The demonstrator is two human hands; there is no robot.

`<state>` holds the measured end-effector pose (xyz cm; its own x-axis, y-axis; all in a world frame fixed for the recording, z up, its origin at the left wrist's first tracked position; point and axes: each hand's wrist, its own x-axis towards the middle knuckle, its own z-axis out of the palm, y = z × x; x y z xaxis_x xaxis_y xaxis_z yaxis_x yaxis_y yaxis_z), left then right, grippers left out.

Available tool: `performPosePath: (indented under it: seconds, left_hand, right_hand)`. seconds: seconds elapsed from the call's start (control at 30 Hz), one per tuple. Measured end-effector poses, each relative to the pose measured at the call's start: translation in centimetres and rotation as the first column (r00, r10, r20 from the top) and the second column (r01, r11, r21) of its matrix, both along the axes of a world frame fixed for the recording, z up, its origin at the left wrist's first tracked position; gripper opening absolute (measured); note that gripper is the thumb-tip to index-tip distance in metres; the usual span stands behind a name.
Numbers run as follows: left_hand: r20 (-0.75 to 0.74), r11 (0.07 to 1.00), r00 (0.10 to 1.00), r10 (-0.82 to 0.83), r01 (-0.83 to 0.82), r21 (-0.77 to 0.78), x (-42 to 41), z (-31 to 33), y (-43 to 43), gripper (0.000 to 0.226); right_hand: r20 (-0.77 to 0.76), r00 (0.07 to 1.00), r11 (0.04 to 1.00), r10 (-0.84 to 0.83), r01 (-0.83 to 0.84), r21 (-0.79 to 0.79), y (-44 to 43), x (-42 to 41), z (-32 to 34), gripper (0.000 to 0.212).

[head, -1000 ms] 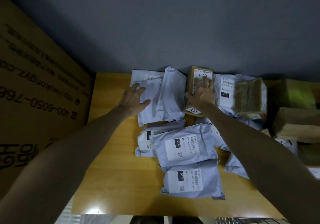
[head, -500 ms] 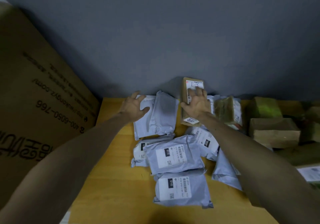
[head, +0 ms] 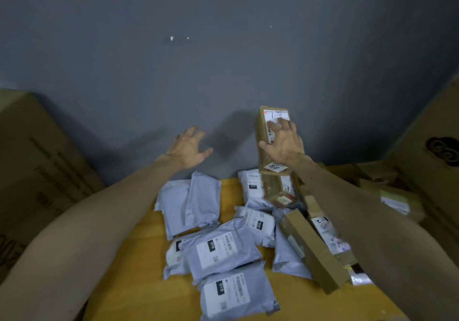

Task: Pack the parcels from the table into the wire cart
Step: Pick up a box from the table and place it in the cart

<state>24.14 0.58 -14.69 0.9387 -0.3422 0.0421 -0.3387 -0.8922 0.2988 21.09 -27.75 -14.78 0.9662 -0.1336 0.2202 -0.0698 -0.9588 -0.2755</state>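
Observation:
My right hand point(head: 285, 144) grips a long brown cardboard parcel point(head: 265, 132) with white labels and holds it up in front of the grey wall, above the table. My left hand point(head: 187, 149) hovers in the air to its left, fingers spread and holding nothing. Below, several grey poly mailers point(head: 218, 248) with white labels lie on the yellow wooden table point(head: 146, 271). More grey mailers point(head: 191, 201) lie at the back left. Another long brown box point(head: 313, 248) lies slanted to the right of the mailers. The wire cart is out of view.
A large printed cardboard carton point(head: 37, 171) stands at the left of the table. A second big carton point(head: 432, 157) stands at the right. Smaller brown boxes point(head: 395, 196) are piled along the table's right side. A grey wall point(head: 223, 47) closes off the back.
My right hand has lifted the brown parcel off the table. My left hand has come off the grey mailer and risen into the air. The view has tilted upward.

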Motion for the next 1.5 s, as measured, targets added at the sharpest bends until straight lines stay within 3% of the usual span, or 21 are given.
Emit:
performPosePath:
  seconds: [0.27, 0.57, 0.73, 1.07, 1.5]
  left_hand:
    - [0.017, 0.978, 0.982, -0.189, 0.19, -0.091, -1.2, 1.2, -2.4, 0.062]
    - [-0.057, 0.916, 0.921, -0.386, 0.376, -0.14, -6.6, -1.7, -7.0, 0.065]
    - [-0.022, 0.835, 0.842, -0.539, 0.531, -0.144, -11.2, -0.8, -12.7, 0.063]
    - [0.009, 0.664, 0.668, -0.744, 0.741, -0.102, -24.7, 0.5, -24.5, 0.061]
    - [-0.038, 0.464, 0.463, -0.885, 0.885, -0.026, -49.9, -1.1, -39.2, 0.062]
  right_hand:
    - [0.117, 0.963, 0.968, -0.241, 0.248, -0.049, -1.5, -6.9, 3.9, 0.066]
    - [0.009, 0.921, 0.907, -0.39, 0.386, -0.168, -2.7, -20.1, 2.7, 0.068]
    - [0.066, 0.832, 0.821, -0.551, 0.555, -0.131, -5.3, -28.5, 3.5, 0.063]
    - [0.076, 0.624, 0.618, -0.778, 0.781, -0.084, -12.1, -48.1, 2.8, 0.063]
    - [0.005, 0.417, 0.414, -0.909, 0.904, -0.108, -19.9, -77.0, -1.0, 0.069]
